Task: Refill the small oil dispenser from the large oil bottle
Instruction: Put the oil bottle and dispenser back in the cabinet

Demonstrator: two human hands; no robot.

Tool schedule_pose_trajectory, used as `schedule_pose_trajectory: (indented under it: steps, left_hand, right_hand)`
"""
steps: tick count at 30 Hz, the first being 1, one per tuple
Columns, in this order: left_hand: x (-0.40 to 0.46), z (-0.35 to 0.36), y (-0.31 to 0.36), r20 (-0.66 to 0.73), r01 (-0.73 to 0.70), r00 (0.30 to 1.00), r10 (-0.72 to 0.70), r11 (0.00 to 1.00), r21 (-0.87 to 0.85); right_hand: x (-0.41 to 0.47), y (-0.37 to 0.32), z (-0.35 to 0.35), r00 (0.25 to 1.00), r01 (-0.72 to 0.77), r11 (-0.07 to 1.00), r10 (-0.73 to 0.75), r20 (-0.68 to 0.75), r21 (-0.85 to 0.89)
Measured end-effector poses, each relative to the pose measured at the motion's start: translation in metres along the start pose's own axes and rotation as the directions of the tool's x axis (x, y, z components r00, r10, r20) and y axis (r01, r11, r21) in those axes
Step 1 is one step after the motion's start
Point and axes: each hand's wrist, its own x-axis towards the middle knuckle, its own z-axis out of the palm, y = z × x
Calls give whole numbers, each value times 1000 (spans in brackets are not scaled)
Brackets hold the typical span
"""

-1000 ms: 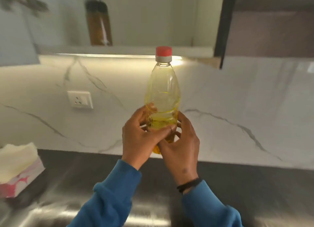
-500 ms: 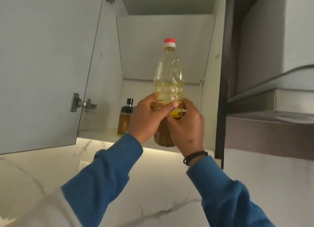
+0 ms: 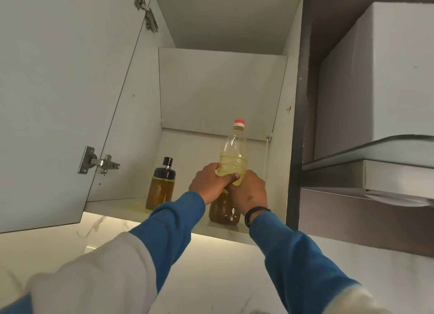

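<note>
The large oil bottle point(image 3: 233, 154) has gone from mid-air onto the cabinet shelf point(image 3: 117, 206), left hand point(image 3: 210, 183) and right hand point(image 3: 250, 191) both grasping it; small oil dispenser point(image 3: 162, 184) at nine o'clock.

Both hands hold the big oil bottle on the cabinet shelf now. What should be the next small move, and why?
Probably let go of the large oil bottle and draw both hands back. Its base appears to rest on the cabinet shelf, upright, red cap on, with the left hand and right hand gripping its middle. The small oil dispenser stands apart to its left, so nothing seems in the way.
</note>
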Motion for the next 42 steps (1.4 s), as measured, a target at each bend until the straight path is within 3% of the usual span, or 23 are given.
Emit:
schedule_pose_trajectory:
  steps: [8, 12, 15, 24, 30, 33, 36, 40, 42]
  left_hand:
    - [-12, -2, -4, -50, 105, 994, -101, 990, 91]
    - [-43, -18, -6, -149, 103, 985, -84, 986, 128]
    - [-70, -44, -6, -222, 100, 973, -68, 986, 136]
    - [-165, -198, 15, -444, 102, 892, 85, 919, 381]
    - [-255, -301, 49, -589, 147, 778, 218, 849, 508]
    - [-298, -351, 74, -601, 139, 724, 339, 782, 608]
    - [-325, -393, 90, -643, 240, 635, 427, 683, 690]
    - [-344, -424, 105, -693, 403, 627, 357, 612, 680]
    - [-347, -434, 106, -722, 414, 652, 232, 688, 595]
  right_hand:
    - [-19, -1, -9, 999, -14, 1000, 13, 46, 6]
    - [-51, -10, -11, 989, 55, 998, -54, -139, 6]
    - [-79, -37, -3, 955, 181, 974, -140, -260, 138]
    - [-155, -173, 34, 935, 355, 813, -319, -156, 462]
    - [-231, -283, 46, 904, 373, 688, -420, -78, 622]
    - [-272, -341, 41, 886, 366, 606, -460, -64, 706]
    - [-301, -385, 36, 866, 380, 561, -494, -71, 736]
    - [-327, -423, 40, 826, 379, 602, -562, 36, 703]
    - [-337, -431, 41, 821, 352, 633, -563, 98, 689]
